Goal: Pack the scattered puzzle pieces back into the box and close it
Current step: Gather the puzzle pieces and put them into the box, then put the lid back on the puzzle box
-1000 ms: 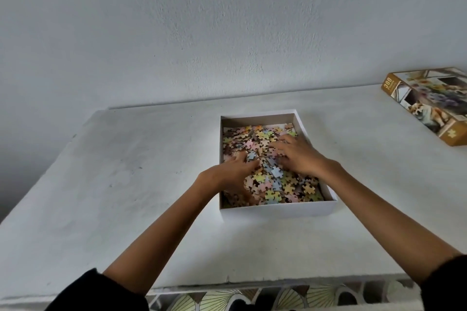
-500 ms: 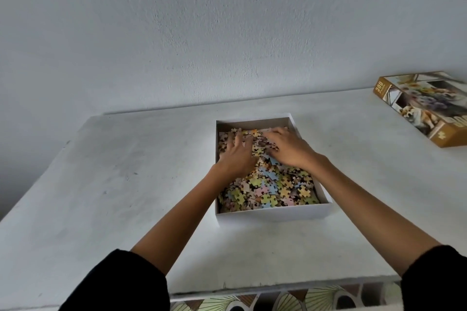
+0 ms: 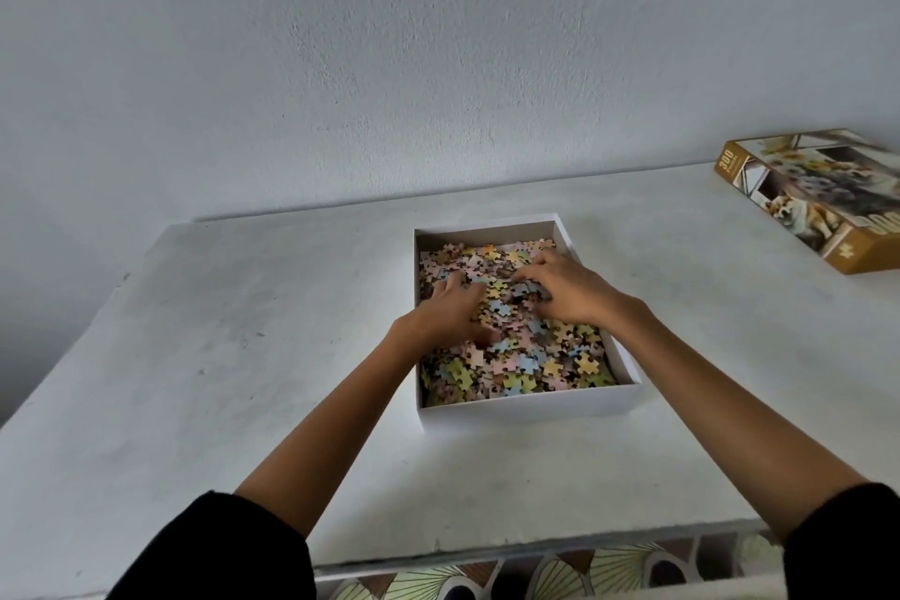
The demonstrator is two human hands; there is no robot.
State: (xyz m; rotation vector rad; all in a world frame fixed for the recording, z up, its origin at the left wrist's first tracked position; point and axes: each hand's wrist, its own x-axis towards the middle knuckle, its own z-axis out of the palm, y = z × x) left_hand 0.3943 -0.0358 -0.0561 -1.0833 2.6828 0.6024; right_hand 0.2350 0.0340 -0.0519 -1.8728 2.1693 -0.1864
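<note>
A white open box [image 3: 531, 407] stands in the middle of the white table, filled with a heap of pastel puzzle pieces [image 3: 521, 365]. My left hand [image 3: 448, 312] lies palm down on the pieces at the box's left side, fingers spread. Palm down as well, my right hand [image 3: 570, 287] rests on the pieces toward the far right, its fingers reaching left. Neither hand visibly pinches a piece. The box's printed lid [image 3: 823, 200], brown-edged with a picture on top, lies far right on the table, apart from the box.
The white table [image 3: 243, 356] runs to a pale wall at the back. Its front edge is near my body, with a patterned floor [image 3: 560, 575] visible below. No loose pieces show on the table outside the box.
Both hands have been sliding over the pieces inside the box, first toward the far end, and now sit slightly nearer again. The view shifted a little; the box and lid stayed put.
</note>
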